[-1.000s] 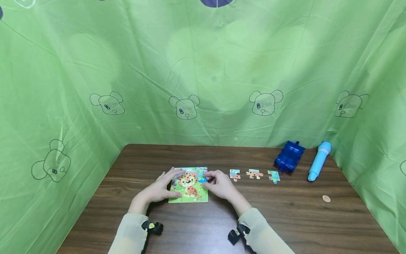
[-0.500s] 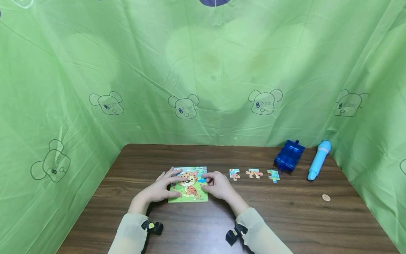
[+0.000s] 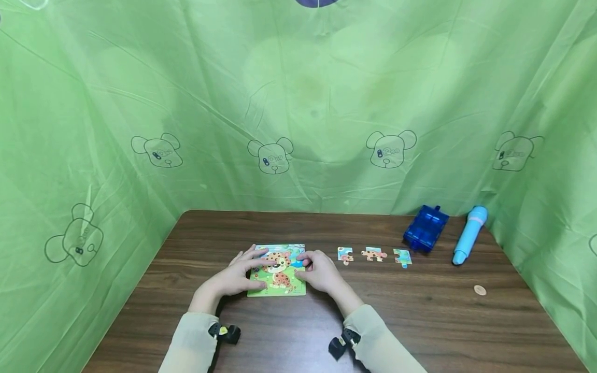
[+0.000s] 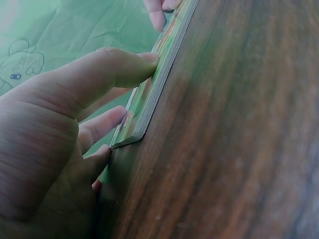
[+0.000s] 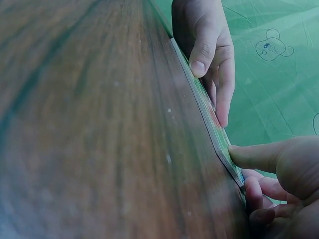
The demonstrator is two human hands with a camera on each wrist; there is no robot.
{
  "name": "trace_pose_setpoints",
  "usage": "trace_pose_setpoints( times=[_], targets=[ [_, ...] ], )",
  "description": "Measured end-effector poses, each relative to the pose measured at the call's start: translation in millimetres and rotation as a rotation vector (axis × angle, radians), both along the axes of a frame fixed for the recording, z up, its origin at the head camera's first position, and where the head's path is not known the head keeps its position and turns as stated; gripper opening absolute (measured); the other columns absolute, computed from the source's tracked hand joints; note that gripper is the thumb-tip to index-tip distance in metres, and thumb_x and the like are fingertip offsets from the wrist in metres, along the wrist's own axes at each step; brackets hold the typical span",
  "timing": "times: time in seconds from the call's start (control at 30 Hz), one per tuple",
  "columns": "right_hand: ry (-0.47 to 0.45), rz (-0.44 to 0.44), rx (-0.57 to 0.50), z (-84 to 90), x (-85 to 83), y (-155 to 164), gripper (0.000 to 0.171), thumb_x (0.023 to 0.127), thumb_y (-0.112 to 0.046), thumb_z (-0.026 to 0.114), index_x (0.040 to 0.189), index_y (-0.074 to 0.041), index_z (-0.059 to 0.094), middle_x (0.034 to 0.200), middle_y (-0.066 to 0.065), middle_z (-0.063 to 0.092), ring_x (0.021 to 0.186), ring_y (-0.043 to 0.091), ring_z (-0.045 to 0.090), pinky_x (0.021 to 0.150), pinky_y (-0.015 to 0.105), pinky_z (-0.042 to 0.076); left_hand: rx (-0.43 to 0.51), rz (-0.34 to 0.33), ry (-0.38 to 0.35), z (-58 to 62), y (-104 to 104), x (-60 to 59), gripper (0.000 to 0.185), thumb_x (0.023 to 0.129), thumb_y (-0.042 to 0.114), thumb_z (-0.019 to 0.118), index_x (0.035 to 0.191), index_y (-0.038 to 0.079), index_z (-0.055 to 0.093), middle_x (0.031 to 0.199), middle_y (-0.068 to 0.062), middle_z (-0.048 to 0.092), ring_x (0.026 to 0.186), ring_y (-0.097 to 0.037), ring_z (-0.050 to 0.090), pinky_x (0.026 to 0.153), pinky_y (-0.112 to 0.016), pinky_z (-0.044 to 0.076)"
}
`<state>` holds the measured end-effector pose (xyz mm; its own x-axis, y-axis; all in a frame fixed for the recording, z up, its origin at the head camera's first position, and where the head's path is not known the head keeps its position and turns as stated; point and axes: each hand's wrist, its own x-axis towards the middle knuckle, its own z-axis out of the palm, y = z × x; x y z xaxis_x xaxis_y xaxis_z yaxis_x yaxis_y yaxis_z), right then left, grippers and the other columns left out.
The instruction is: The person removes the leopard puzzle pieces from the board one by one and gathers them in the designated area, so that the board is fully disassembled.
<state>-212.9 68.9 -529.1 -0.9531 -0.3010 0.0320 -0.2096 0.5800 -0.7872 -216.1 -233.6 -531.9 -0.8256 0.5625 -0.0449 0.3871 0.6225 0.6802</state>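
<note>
Little has shifted over the last second: the right hand (image 3: 322, 273) has drawn slightly nearer the person along the right edge of the puzzle board (image 3: 278, 272), and the left hand's fingers have slid a touch further over the leopard picture, while the board itself lies where it did. That right hand has its thumb tip pressed against the board's edge, as the right wrist view shows, with the other fingers curled loosely over the board's right side; whether they pinch a piece there cannot be told. Opposite it, the left hand (image 3: 235, 277) lies with relaxed, spread fingers on the board's left part and its thumb set against the near edge. Flat near the middle of the wooden table (image 3: 420, 321), the board carries a row of small letters under the leopard, too small to read. To its right three loose puzzle pieces (image 3: 373, 255) lie in a row, then a blue transparent box (image 3: 426, 229), a light blue pen-shaped toy (image 3: 469, 235) and a small round disc (image 3: 479, 290). Around the table hangs a green cloth (image 3: 298, 103) printed with bear heads, their lettering illegible.
</note>
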Motion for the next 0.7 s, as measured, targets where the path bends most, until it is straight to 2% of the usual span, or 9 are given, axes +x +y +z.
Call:
trace_pose_setpoints(
  times=[0.43, 0.7],
  targets=[
    [0.044, -0.010, -0.012, -1.3, -0.7, 0.9, 0.036, 0.087, -0.017, 0.091, 0.118, -0.007, 0.075, 0.100, 0.003, 0.061, 0.078, 0.010, 0.055, 0.074, 0.031, 0.050, -0.014, 0.000, 0.015, 0.1, 0.9, -1.3, 0.060, 0.095, 0.039, 0.083, 0.153, 0.029, 0.067, 0.177, -0.008, 0.035, 0.168, -0.045, 0.007, 0.131, -0.071, -0.003],
    [0.031, -0.009, -0.007, -2.2, -1.1, -0.2, 0.036, 0.087, -0.015, 0.091, 0.117, -0.014, 0.071, 0.102, 0.003, 0.063, 0.080, 0.011, 0.056, 0.077, 0.031, 0.051, 0.003, -0.006, 0.002, 0.0, 0.6, 0.0, 0.059, 0.096, 0.036, 0.084, 0.152, 0.028, 0.068, 0.177, -0.010, 0.035, 0.168, -0.046, 0.005, 0.129, -0.073, -0.004]
  ],
)
